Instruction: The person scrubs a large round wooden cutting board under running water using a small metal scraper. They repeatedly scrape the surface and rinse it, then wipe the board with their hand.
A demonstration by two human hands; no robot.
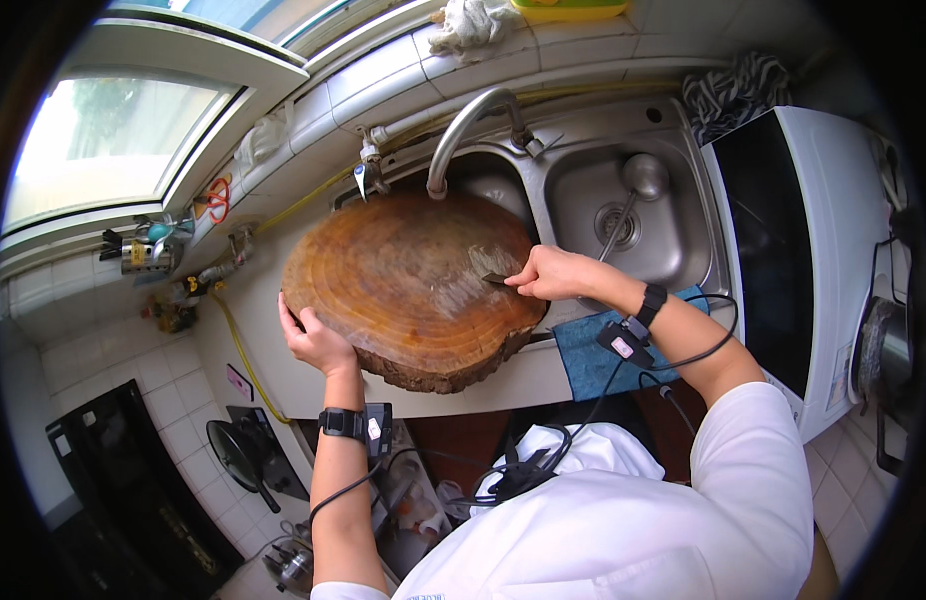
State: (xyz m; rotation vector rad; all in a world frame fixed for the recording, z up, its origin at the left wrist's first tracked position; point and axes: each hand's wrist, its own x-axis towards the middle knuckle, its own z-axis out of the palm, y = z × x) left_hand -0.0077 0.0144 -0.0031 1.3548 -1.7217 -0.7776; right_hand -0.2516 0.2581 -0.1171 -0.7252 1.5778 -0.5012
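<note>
A thick round wooden chopping block (388, 262) with a bark edge lies on the counter, partly over the left sink basin. Its top shows growth rings and a pale, scratched patch on the right. My left hand (316, 341) grips the block's left front edge, thumb towards the top. In my right hand (547, 273) is a small flat dark blade (494, 278), pinched between thumb and fingers. The blade's tip meets the block's surface beside the pale patch; its other end is hidden in my fingers.
A curved steel faucet (463, 120) reaches over the block's back edge. Right of it, a ladle (646, 177) lies in the steel sink (676, 247). A blue cloth (583, 360) hangs over the counter's front edge. A white appliance (823, 225) stands at the right. Cables hang from both wrists.
</note>
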